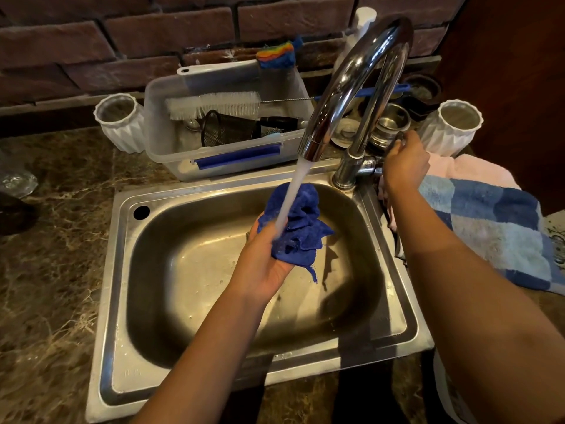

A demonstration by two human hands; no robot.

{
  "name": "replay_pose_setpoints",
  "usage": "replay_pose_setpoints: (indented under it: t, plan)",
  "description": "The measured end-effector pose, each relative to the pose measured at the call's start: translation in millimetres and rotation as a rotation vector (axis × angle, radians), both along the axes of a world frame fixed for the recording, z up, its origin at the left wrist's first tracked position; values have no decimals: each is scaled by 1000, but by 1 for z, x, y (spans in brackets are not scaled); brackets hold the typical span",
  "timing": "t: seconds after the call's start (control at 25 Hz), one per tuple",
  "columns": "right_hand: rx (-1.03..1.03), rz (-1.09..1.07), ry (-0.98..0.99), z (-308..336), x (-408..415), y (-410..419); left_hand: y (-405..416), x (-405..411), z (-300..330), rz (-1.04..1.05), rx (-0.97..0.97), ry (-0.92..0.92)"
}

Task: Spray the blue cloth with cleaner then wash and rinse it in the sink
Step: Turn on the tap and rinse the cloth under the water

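The blue cloth (301,223) is bunched up over the steel sink (122,270), and a stream of water from the chrome faucet (351,87) runs straight onto it. My left hand (263,264) grips the cloth from below, palm up. My right hand (403,162) is closed around the faucet's handle at the right of the tap base. A white spray bottle (362,22) stands behind the faucet against the brick wall, partly hidden by the spout.
A clear plastic bin (171,148) with brushes and a mesh cup sits behind the sink. White ribbed vases (120,123) (455,127) stand at either side. A blue checked towel (495,231) over a pink one lies on the right counter. Steel cups sit behind the tap.
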State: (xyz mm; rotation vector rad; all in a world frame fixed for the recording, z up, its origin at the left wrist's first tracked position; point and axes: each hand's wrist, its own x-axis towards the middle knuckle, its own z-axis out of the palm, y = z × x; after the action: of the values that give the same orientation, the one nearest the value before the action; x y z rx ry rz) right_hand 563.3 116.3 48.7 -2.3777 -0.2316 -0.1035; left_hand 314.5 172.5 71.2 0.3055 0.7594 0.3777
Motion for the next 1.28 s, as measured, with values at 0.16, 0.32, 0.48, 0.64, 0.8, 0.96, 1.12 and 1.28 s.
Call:
replay_pose_setpoints:
  t: [0.16, 0.32, 0.48, 0.64, 0.8, 0.96, 1.12, 1.28]
  plan:
    - [41, -8, 28, 1, -1, -1, -4, -5, 0, 20, -12, 30]
    - [89, -9, 77, 1, 1, -1, -7, -10, 4, 24, -10, 84]
    - [54, -22, 41, 1, -1, 1, -10, -14, 6, -11, 5, 62]
    - [85, -20, 97, 2, 1, 1, -10, -15, 4, 20, -11, 77]
    - [226, -10, 198, 13, -45, -7, -5, -16, 2, 44, -81, 9]
    - [280, 555, 554, 17, -175, -15, -7, -18, -4, -4, -4, -11]
    - [362, 573, 590, 11, -186, -31, -12, -27, -6, -88, 246, 169]
    - [513, 498, 557, 13, -183, -39, -1, -36, -13, -1, 117, 239]
